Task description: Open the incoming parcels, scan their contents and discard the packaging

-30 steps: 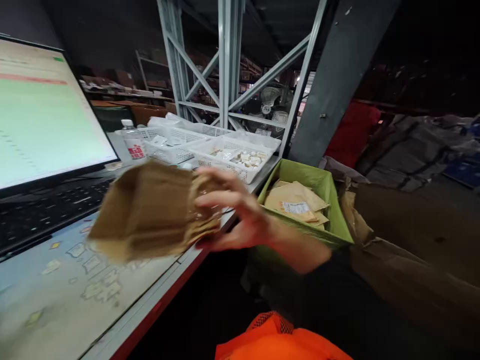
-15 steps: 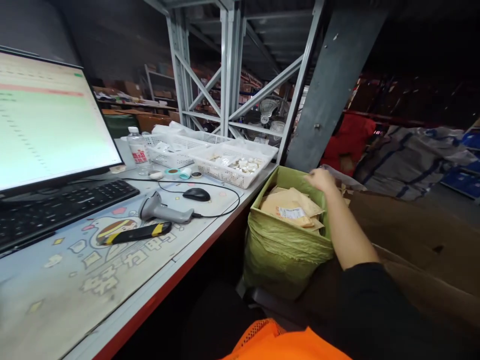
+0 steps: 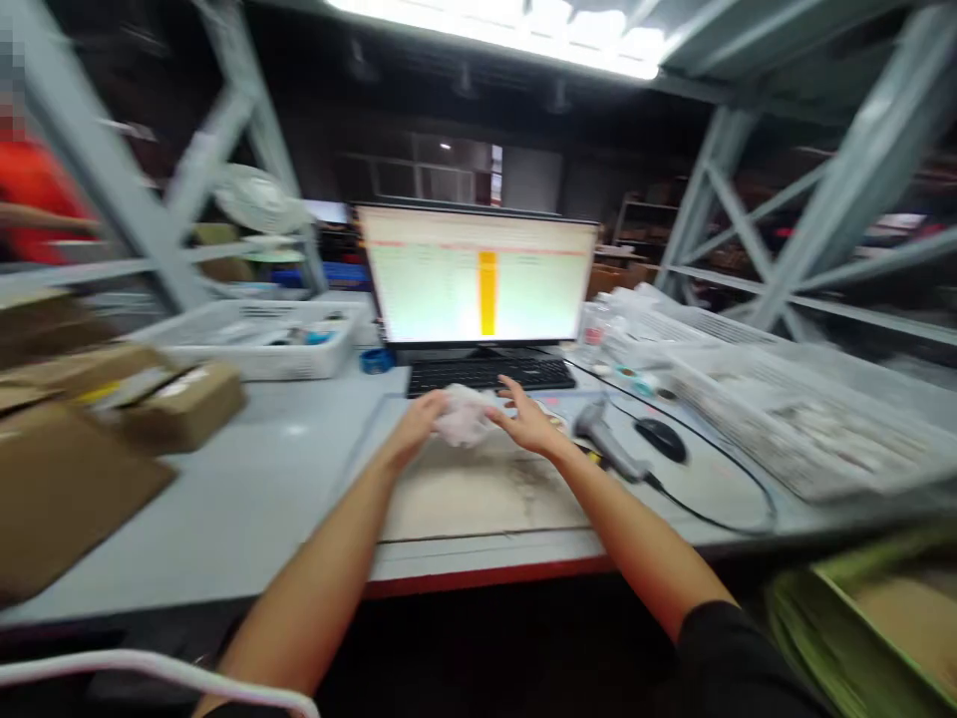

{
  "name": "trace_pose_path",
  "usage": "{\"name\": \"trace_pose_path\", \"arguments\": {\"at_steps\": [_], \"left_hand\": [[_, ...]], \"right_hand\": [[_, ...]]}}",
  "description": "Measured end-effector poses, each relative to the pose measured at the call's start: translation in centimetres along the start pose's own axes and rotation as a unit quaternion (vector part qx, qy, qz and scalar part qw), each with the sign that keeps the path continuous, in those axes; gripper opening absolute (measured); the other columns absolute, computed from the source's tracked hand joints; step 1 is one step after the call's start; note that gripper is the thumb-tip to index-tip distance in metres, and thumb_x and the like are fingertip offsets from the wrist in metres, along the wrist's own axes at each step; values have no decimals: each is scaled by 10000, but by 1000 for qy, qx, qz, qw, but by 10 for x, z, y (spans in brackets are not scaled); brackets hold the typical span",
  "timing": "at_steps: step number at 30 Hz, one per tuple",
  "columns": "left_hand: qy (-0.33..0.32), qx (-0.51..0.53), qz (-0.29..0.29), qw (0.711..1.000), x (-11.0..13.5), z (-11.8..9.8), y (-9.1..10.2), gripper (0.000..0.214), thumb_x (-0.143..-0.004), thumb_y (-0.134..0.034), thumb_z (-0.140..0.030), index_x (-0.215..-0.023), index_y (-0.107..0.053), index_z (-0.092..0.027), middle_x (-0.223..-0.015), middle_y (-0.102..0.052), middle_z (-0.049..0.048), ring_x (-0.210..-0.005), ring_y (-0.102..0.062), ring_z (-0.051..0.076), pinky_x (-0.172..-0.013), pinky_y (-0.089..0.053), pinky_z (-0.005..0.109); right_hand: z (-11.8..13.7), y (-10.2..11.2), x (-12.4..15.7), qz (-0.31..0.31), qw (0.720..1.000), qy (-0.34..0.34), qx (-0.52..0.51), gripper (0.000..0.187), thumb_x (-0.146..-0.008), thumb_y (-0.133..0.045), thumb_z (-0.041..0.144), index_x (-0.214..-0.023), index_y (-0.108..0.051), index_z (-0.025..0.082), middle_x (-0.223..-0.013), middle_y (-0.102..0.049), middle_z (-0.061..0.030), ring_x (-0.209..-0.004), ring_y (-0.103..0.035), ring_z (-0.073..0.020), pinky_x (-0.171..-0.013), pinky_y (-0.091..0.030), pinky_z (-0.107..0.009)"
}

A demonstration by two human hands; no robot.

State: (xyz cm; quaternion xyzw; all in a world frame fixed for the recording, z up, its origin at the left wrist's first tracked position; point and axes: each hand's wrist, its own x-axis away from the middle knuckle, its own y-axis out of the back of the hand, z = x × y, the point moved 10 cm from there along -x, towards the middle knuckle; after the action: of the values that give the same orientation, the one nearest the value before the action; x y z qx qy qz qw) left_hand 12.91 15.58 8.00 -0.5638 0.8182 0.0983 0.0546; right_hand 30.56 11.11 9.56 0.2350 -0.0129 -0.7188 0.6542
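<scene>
On the left of the table (image 3: 280, 489), cardboard boxes (image 3: 200, 411) are set near a white basket (image 3: 295, 365). Beyond the basket, a pale fan (image 3: 258, 201) is seen.

Grey metal racks (image 3: 844, 179) on 2 sides of a pale red-edged table (image 3: 276, 489), bright light (image 3: 523, 18) overhead.

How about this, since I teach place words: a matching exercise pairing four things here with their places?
1. white bundle
2. scanner
3. blue roll
4. green bag

A. by the lower left corner of the monitor
B. at the picture's lower right
C. between the left hand and right hand
D. immediately left of the mouse

Pairs: 1-C, 2-D, 3-A, 4-B
</scene>
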Motion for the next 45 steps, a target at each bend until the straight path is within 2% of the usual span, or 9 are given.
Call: {"name": "trace_pose_path", "arguments": {"at_steps": [2,5,12,16,20,24,29,38,45], "left_hand": [[7,42,-43,998,5,8,35,538,-958,-702,-662,-1081,-668,-139,-972,-705,54,-801,-666,172,-710,-570,305],[8,101,-33,994,1,14,38,745,-780,-744,-836,-1033,-652,-141,-841,-657,31,-699,-618,167,-602,-518,283],[6,89,95,991,8,18,5,859,-680,-975,-489,-1384,-567,-216,-1174,-678,79,-839,-681,167,-698,-580,278],[-26,-14,89,996,8,21,-1,641,-797,-898,-514,-1286,-630,-197,-1169,-675,78,-864,-685,177,-709,-581,278],[-34,-35,95,994,7,23,-5,577,-904,-719,-710,-1127,-697,-179,-1036,-678,73,-908,-697,219,-707,-605,304],[-12,-53,94,994,5,28,-5,548,-928,-682,-694,-1128,-702,-184,-1035,-691,80,-927,-707,225,-725,-609,311],[-49,-37,94,994,8,20,-18,504,-949,-695,-578,-1312,-693,-228,-1359,-691,110,-1236,-656,282,-971,-597,398],[-52,-60,113,990,14,25,-43,906,-848,-889,-558,-1590,-471,-249,-1562,-574,208,-1283,-666,345,-1095,-542,529],[-53,-105,140,983,16,37,-58,926,-808,-917,-522,-1575,-486,-234,-1534,-618,179,-1362,-624,383,-1177,-477,560]], "right_hand": [[-10,-39,-18,25,998,-19,-56,793,-828,-762,756,-1363,-647,182,-1124,-773,-131,-861,-733,-225,-690,-613,-348],[-16,-67,-19,67,994,-3,-84,781,-917,-470,906,-1105,-668,174,-725,-705,-52,-573,-649,-209,-479,-512,-308],[-37,-20,-8,-25,999,9,-43,748,-913,-398,953,-700,-515,245,-522,-523,-10,-467,-490,-183,-460,-378,-315],[-28,7,-11,-89,994,50,34,742,-916,-418,924,-588,-437,259,-543,-477,-19,-587,-436,-183,-565,-325,-331],[-10,18,-7,-119,987,77,73,690,-956,-428,846,-603,-467,254,-564,-446,-2,-604,-394,-176,-628,-328,-335],[22,17,6,-132,971,174,94,559,-1015,-474,706,-779,-654,232,-764,-678,-70,-754,-594,-235,-760,-444,-354],[19,17,9,-152,974,154,69,469,-1029,-523,634,-862,-654,215,-736,-638,-23,-697,-557,-195,-692,-420,-321],[-18,36,-13,-227,925,61,-299,498,-869,-689,715,-965,-511,260,-851,-665,8,-756,-637,-171,-734,-546,-311],[-8,22,-17,-163,911,66,-373,415,-857,-713,612,-1045,-546,282,-997,-716,-8,-933,-714,-214,-846,-597,-385]]}}
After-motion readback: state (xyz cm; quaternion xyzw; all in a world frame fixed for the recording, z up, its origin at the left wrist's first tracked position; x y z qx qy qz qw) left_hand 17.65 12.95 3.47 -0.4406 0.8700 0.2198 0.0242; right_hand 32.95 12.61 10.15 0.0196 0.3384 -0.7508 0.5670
